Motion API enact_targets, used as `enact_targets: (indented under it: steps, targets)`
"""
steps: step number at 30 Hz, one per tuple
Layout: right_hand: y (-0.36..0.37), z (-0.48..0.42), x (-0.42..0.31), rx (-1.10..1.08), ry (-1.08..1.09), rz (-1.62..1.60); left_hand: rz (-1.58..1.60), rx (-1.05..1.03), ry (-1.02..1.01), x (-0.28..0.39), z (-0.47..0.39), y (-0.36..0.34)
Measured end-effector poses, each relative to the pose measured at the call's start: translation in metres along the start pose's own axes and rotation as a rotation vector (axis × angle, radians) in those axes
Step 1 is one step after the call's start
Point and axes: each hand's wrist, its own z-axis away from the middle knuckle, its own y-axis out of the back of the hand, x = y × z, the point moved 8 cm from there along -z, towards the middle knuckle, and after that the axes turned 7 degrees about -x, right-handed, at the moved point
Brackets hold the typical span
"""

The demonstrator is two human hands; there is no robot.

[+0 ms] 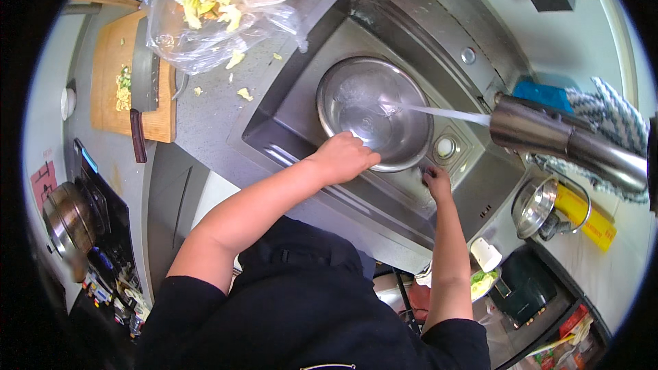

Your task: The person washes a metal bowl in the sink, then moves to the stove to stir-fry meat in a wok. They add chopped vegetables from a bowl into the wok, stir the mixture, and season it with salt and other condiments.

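A round stainless steel bowl (375, 113) stands in the metal sink (329, 51), and a stream of water (447, 113) from the faucet (555, 131) falls into it. My left hand (347, 159) grips the bowl's near rim, its fingertips over the inside edge. Right of the bowl's lower edge, my right hand (438, 182) has its fingers curled near a small dark thing (425, 174) just above the sink floor; whether it is held is unclear. The drain (445, 147), with something white in it, lies a little beyond that hand.
A cleaver (145, 77) rests on a wooden cutting board (108, 56) beside chopped bits (123, 90). A plastic bag (205, 46) with cabbage-like leaves sits left of the sink. On the right are a glass lid (534, 208), a yellow box (586, 216) and a striped cloth (609, 108).
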Motion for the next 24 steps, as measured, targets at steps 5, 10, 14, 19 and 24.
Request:
enact_targets:
  steps: [5,10,14,19,24]
  targets:
    - [0.004,0.001,-0.095,-0.131,0.007,0.313,-0.209,-0.232,0.08,-0.017,0.008,-0.055]
    - [0.006,0.005,-0.14,0.08,-0.116,-0.645,-0.157,-0.218,0.315,-0.044,0.026,-0.037]
    - [-0.022,-0.027,-0.122,0.127,-0.127,-0.609,0.168,0.174,0.793,-0.096,0.058,0.006]
    - [0.007,0.002,-0.141,-0.118,-0.114,-0.827,1.36,0.172,0.843,-0.127,0.067,-0.022]
    - [-0.029,0.025,-0.127,-0.341,-0.171,-1.071,1.295,0.328,0.612,-0.057,0.052,0.043]
